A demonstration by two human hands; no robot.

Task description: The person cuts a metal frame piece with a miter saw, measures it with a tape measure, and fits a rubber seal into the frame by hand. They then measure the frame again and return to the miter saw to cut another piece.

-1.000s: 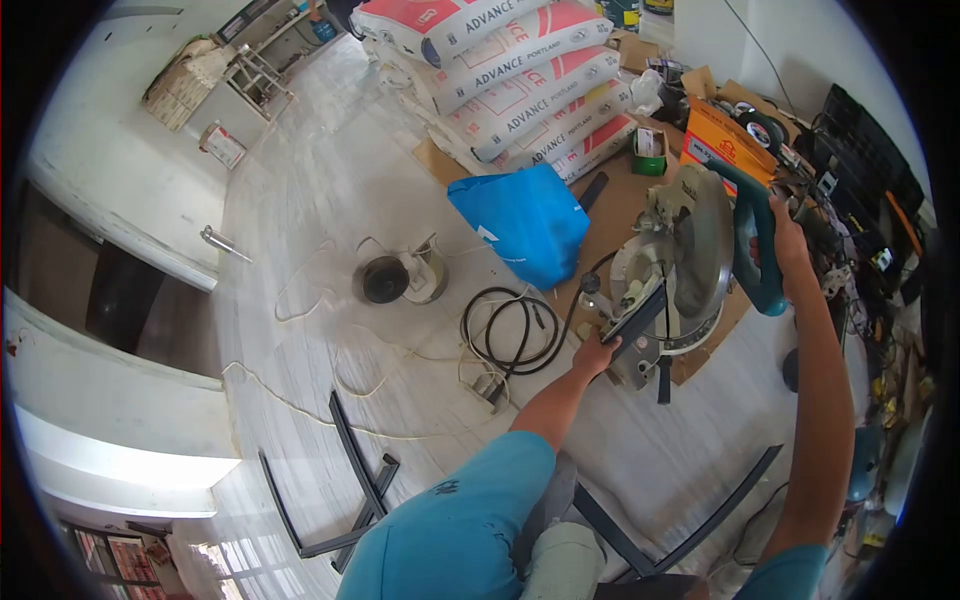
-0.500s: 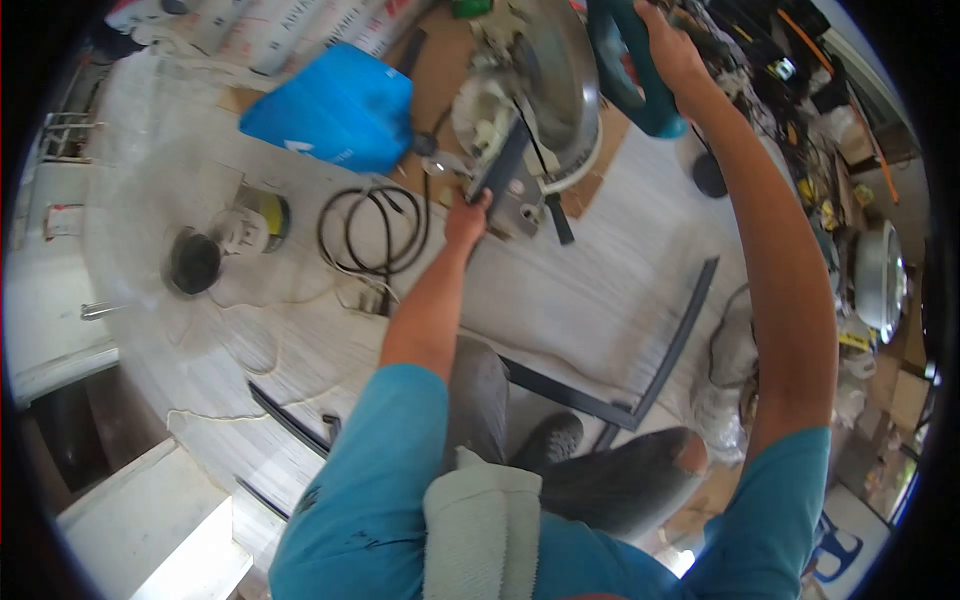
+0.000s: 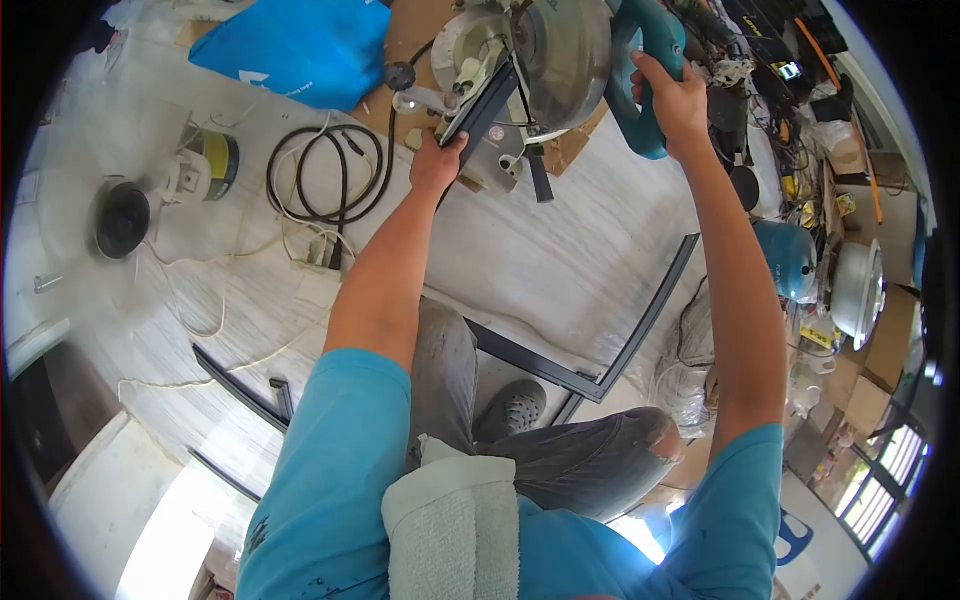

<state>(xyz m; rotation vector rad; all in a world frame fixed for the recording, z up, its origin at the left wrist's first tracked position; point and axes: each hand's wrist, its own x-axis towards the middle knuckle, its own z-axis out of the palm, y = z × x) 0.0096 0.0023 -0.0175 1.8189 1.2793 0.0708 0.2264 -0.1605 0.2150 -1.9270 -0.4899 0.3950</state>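
One miter saw (image 3: 565, 65), clear-guarded, on cardboard (image 3: 580, 145) over the floor (image 3: 560, 240). One teal saw handle (image 3: 665, 45), right hand (image 3: 678, 108) wrapped about its loop. One dark bar (image 3: 490, 100), set slantwise on the saw's base, near end gripped by the left hand (image 3: 438, 160). One coiled black cable (image 3: 344, 185), on the floor, left of the bar as I see it. One blue bag (image 3: 300, 50), beyond the coil. One angled dark frame (image 3: 540, 367), on the floor before the person's knees.

"LOTUS" on black item (image 3: 762, 38) (small, slanted); print on blue bag (image 3: 300, 48) unreadable.
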